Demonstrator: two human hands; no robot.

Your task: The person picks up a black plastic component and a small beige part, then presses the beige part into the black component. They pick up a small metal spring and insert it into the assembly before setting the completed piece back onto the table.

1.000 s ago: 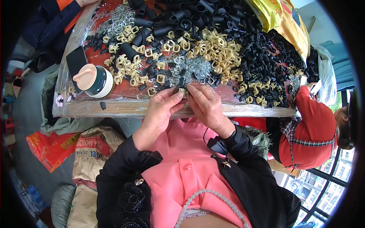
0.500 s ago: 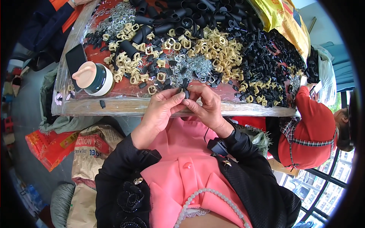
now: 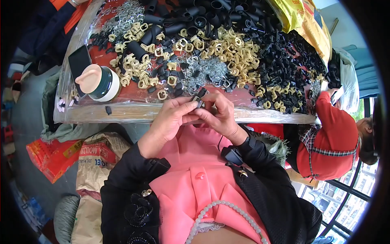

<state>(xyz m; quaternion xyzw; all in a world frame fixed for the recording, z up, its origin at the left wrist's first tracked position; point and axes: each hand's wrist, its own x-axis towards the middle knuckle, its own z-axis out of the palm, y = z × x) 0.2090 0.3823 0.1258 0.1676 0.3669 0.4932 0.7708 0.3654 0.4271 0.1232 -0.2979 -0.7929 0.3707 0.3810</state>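
Both my hands meet at the front edge of the table, around a small black plastic part [image 3: 199,96]. My left hand [image 3: 174,114] pinches it between thumb and fingers. My right hand [image 3: 219,110] closes on the part's other side, its thumb and curled forefinger pressed close to it. The fingers hide much of the part. Just beyond lie a pile of thin silvery metal clips [image 3: 205,73] and a heap of cream plastic ring-like pieces [image 3: 233,49]. One cream ring [image 3: 162,94] lies alone to the left of my hands.
Small black parts [image 3: 284,61] spread over the right side, and black tubes [image 3: 199,20] lie at the back. A lidded cup [image 3: 103,85] and a phone [image 3: 80,61] stand at left. A person in red [image 3: 331,142] sits at right; another's dark sleeve [image 3: 40,28] shows far left.
The black part has turned in my fingers and now tilts toward the upper right. My hands have shifted only slightly.
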